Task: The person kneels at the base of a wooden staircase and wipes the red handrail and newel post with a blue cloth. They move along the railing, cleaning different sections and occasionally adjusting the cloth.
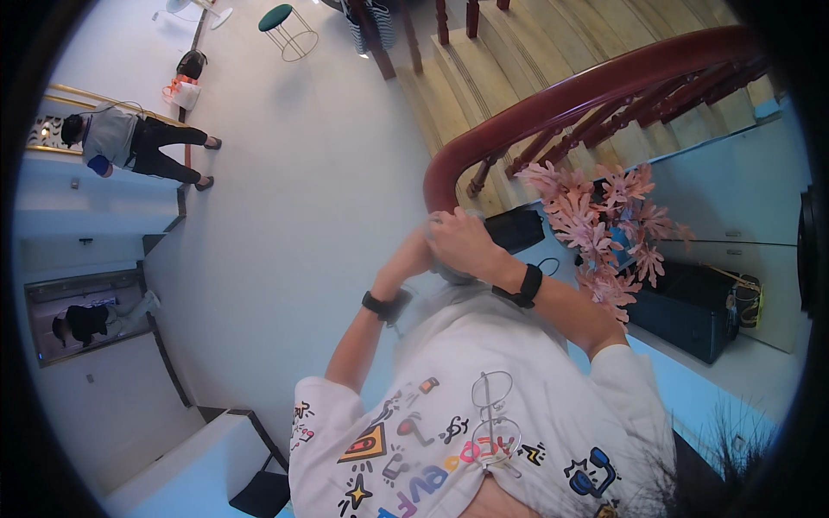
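My right hand (463, 241) lies with bent fingers over a grey, cloth-like thing (453, 275) at the lower end of a dark red wooden handrail (447, 175). Close against it on the left is my left hand (418, 249), its fingers mostly hidden behind the right hand. How the left hand holds the grey thing cannot be told. Both wrists wear black bands. The rail curves up to the right above turned red balusters (541, 146).
Pale stairs (489, 84) rise at the upper right. Pink artificial foliage (583, 233), a black bag (515, 230) and a large black case (680, 311) stand to the right. A green-topped stool (275, 18) stands ahead. Two other people (113, 139) (87, 324) are at the far left.
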Action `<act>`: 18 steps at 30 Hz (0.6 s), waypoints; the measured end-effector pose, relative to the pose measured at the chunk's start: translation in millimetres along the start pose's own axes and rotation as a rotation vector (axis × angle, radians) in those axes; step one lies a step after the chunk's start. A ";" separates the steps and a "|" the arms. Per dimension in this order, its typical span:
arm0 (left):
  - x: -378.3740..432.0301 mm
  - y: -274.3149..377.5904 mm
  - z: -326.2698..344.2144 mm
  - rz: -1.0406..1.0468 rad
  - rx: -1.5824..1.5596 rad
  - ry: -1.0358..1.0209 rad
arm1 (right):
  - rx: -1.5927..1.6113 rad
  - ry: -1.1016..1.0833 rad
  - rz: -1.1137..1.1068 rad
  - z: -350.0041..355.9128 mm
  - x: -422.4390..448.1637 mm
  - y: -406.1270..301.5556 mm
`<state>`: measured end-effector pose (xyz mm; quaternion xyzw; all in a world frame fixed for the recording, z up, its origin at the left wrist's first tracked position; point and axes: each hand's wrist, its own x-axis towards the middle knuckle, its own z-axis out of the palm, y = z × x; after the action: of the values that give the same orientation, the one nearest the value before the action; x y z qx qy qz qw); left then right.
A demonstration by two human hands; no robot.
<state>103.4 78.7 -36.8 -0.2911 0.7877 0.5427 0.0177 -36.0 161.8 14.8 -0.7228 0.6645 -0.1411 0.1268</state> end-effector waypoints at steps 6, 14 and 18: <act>-15.2 10.0 -6.5 0.273 0.226 0.104 | -0.031 0.222 -0.049 -3.8 -10.5 -2.2; -16.4 76.3 22.3 0.287 0.251 0.313 | 0.222 0.471 0.117 3.9 -64.0 10.1; -20.7 81.6 51.2 0.392 0.520 0.524 | 0.336 0.392 0.243 8.0 -88.0 1.3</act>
<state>66.8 151.8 18.2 -0.2496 0.9168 0.2265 -0.2141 -41.1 249.4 3.8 -0.5658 0.7252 -0.3701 0.1302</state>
